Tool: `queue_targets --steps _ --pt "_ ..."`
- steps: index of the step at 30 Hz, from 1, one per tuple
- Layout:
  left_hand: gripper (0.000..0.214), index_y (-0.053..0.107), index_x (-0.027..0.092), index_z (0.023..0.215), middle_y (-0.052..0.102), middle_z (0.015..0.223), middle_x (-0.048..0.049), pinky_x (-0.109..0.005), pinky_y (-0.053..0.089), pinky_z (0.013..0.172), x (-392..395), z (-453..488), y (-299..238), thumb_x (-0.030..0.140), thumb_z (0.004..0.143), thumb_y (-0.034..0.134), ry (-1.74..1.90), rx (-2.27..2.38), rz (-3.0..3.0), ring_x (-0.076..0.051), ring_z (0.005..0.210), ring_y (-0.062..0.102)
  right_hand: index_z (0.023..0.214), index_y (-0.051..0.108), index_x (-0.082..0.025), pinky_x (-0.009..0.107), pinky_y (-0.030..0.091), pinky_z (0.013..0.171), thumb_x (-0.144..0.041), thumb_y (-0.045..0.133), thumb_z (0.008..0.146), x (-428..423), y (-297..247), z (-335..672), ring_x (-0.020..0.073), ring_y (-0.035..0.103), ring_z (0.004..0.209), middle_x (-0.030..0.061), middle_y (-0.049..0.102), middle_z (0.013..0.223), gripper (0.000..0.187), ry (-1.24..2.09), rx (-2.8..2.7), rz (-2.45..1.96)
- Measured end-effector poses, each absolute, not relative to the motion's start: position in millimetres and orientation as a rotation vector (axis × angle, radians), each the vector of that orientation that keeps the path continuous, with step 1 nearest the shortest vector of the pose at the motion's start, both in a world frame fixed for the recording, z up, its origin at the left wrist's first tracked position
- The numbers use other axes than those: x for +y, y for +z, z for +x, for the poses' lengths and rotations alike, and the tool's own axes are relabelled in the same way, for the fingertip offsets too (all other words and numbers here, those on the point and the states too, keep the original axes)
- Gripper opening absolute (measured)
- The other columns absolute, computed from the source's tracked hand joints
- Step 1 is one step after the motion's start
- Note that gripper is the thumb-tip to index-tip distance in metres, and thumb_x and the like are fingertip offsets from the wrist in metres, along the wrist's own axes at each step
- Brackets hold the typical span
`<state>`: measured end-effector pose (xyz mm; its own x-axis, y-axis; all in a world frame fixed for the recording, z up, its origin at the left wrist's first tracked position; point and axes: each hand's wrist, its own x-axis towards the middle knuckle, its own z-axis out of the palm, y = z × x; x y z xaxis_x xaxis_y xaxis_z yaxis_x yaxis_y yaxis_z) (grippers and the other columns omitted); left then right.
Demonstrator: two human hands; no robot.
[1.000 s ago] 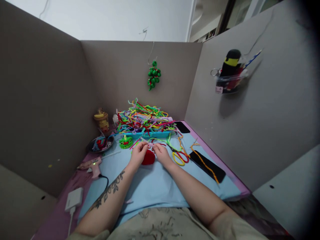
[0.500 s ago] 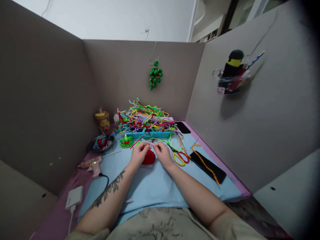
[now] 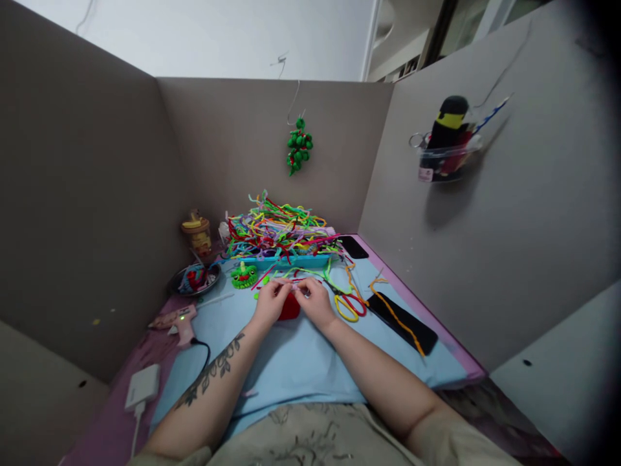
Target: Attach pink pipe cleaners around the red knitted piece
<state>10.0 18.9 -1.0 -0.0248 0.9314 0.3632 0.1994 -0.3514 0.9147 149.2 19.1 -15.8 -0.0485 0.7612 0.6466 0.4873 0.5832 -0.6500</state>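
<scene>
My left hand (image 3: 268, 301) and my right hand (image 3: 314, 299) meet over the blue mat (image 3: 291, 362), fingertips pinched together on a thin pale pipe cleaner (image 3: 290, 283). A red fuzzy piece (image 3: 290, 307) lies on the mat between and just under both hands. A big heap of coloured pipe cleaners (image 3: 279, 231) rests on a blue tray behind the hands. A small green pipe-cleaner figure (image 3: 244, 276) stands to the left of them.
Scissors with yellow and red handles (image 3: 350, 304), an orange pipe cleaner (image 3: 396, 315) over a black phone (image 3: 402, 322), a pink glue gun (image 3: 175, 319), a white charger (image 3: 142, 386), a dish (image 3: 195, 279), a jar (image 3: 196, 233). Grey partition walls surround the desk; a green bead cluster (image 3: 299, 145) hangs behind.
My two hands have drawn closer together over the red piece, the fingertips now almost touching. The view shifted slightly and came back.
</scene>
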Motion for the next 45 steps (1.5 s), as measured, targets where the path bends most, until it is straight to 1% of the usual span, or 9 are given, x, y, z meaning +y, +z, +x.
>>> queue_targets --steps 7,12,14,18,21,25,35,41,45 --pt "0.014 0.066 0.016 0.079 0.068 0.09 -0.0076 -0.033 0.045 0.083 19 10 -4 0.026 0.077 0.056 1.399 1.142 1.714 -0.019 0.087 0.061 0.077 0.062 -0.02 0.028 0.043 0.069 -0.026 0.052 0.083 19 -20 153 0.0164 0.055 0.071 0.0038 0.061 0.075 0.013 0.32 -1.744 -0.992" --pt "0.013 0.066 0.016 0.075 0.068 0.088 -0.0076 -0.032 0.045 0.082 19 9 -1 0.025 0.077 0.057 1.359 1.107 1.746 -0.019 0.086 0.061 0.077 0.063 -0.02 0.028 0.044 0.069 -0.026 0.053 0.082 22 -21 154 0.0162 0.055 0.072 0.0038 0.062 0.076 0.013 0.351 -1.757 -0.992" --pt "0.014 0.067 0.016 0.077 0.068 0.088 -0.0074 -0.032 0.046 0.081 20 7 0 0.025 0.077 0.057 1.358 1.098 1.743 -0.019 0.085 0.061 0.082 0.063 -0.019 0.028 0.045 0.068 -0.027 0.054 0.081 22 -20 153 0.016 0.056 0.072 0.0041 0.062 0.079 0.012 0.403 -1.745 -0.991" --pt "0.016 0.068 0.017 0.083 0.068 0.089 -0.0062 -0.033 0.045 0.082 21 4 0 0.027 0.077 0.057 1.402 1.103 1.736 -0.019 0.087 0.061 0.101 0.06 -0.02 0.027 0.046 0.071 -0.031 0.051 0.083 21 -15 151 0.0171 0.058 0.082 0.0057 0.064 0.094 0.022 0.535 -1.761 -0.942" --pt "0.018 0.067 0.017 0.086 0.068 0.091 -0.0061 -0.032 0.045 0.082 21 4 0 0.03 0.077 0.057 1.395 1.109 1.734 -0.019 0.088 0.06 0.092 0.062 -0.02 0.027 0.045 0.072 -0.032 0.043 0.088 21 -12 152 0.0167 0.058 0.08 0.0048 0.065 0.088 0.023 0.549 -1.806 -0.921" --pt "0.023 0.067 0.017 0.089 0.069 0.089 -0.0057 -0.029 0.046 0.074 22 6 -2 0.033 0.077 0.057 1.364 1.145 1.716 -0.018 0.08 0.061 0.08 0.061 -0.019 0.024 0.042 0.062 -0.038 0.04 0.09 23 -11 154 0.0153 0.055 0.066 0.0018 0.062 0.071 0.03 0.588 -1.777 -0.999" --pt "0.023 0.071 0.018 0.091 0.072 0.09 -0.0062 -0.035 0.048 0.079 20 7 -1 0.029 0.077 0.057 1.359 1.255 1.738 -0.022 0.085 0.063 0.074 0.058 -0.019 0.024 0.038 0.058 -0.039 0.04 0.089 26 -12 154 0.0143 0.05 0.061 0.0002 0.055 0.064 0.031 0.496 -1.68 -1.06" --pt "0.024 0.071 0.018 0.092 0.071 0.094 -0.0074 -0.036 0.047 0.084 16 8 3 0.031 0.076 0.058 1.374 1.202 1.71 -0.023 0.089 0.064 0.078 0.06 -0.019 0.025 0.041 0.062 -0.037 0.046 0.086 21 -8 154 0.0148 0.052 0.066 0.0019 0.059 0.071 0.024 0.446 -1.616 -1.033" --pt "0.022 0.071 0.018 0.089 0.072 0.09 -0.0064 -0.034 0.048 0.079 14 8 6 0.03 0.077 0.058 1.367 1.191 1.717 -0.022 0.085 0.064 0.076 0.06 -0.02 0.026 0.042 0.064 -0.033 0.052 0.083 18 -5 155 0.0158 0.053 0.07 0.0025 0.059 0.073 0.017 0.401 -1.6 -1.005"
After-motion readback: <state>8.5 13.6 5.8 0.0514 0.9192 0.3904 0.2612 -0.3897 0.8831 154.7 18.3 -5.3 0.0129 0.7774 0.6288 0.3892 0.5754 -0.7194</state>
